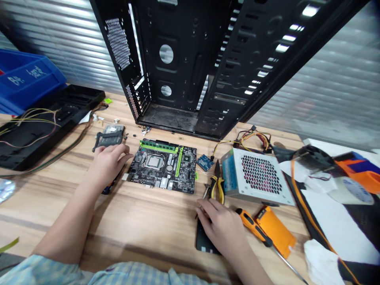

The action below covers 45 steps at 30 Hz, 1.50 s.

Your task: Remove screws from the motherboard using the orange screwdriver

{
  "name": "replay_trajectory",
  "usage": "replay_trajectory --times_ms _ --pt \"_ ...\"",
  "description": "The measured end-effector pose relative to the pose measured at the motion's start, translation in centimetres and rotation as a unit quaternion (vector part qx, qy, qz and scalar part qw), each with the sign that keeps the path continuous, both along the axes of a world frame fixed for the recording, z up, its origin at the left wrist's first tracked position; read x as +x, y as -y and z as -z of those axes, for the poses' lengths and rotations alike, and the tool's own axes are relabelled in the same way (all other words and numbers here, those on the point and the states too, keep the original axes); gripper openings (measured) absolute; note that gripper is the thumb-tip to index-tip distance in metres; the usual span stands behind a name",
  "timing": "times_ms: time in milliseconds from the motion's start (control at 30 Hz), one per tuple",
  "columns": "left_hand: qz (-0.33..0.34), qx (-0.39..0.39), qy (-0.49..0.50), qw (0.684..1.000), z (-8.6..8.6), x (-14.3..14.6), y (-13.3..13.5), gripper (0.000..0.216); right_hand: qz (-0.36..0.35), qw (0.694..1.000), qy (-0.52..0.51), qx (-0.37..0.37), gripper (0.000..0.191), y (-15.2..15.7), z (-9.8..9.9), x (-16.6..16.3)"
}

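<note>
A motherboard [158,180] lies flat on the wooden table, with a processor [154,161] in its socket and a green memory stick [158,146] along its far edge. My left hand [109,164] is beside the board's left edge, thumb and fingers pinched together; what they hold is too small to make out. Under that hand, a dark blue handle [107,190] shows in part. My right hand [221,219] rests over a flat black object [204,239], fingers curled by a thin metal piece [206,191]. Yellow-black pliers [217,184] lie just beyond those fingers.
An open black computer case [178,118] stands behind the board. To the right are a power supply [261,174], an orange screwdriver [252,225] and an orange box [277,231]. A blue bin [32,79] and a black panel [74,103] with wires are at left.
</note>
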<state>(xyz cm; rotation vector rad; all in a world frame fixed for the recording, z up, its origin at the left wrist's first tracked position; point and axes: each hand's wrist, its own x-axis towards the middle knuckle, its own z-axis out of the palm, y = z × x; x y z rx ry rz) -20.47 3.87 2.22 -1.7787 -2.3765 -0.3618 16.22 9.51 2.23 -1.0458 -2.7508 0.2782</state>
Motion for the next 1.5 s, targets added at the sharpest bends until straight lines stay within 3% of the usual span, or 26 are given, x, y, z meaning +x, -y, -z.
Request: replay_trajectory --times_ms 367,833,1200,1500 --pt "0.038 0.028 -0.002 0.999 0.26 -0.44 0.13 0.024 0.002 1.0 0.0 -0.008 0.022 0.03 -0.03 0.09" --pt "0.02 0.042 -0.013 0.999 0.5 -0.58 0.03 0.022 0.002 1.0 0.0 -0.003 0.021 0.06 0.03 0.16" --pt "0.07 0.112 -0.047 0.99 0.43 -0.56 0.08 0.029 0.002 1.0 0.0 -0.002 0.021 -0.01 0.21 0.08" --pt "0.066 0.145 -0.06 0.985 0.65 -0.75 0.13 0.025 -0.002 1.0 -0.006 0.002 0.024 0.06 0.2 0.2"
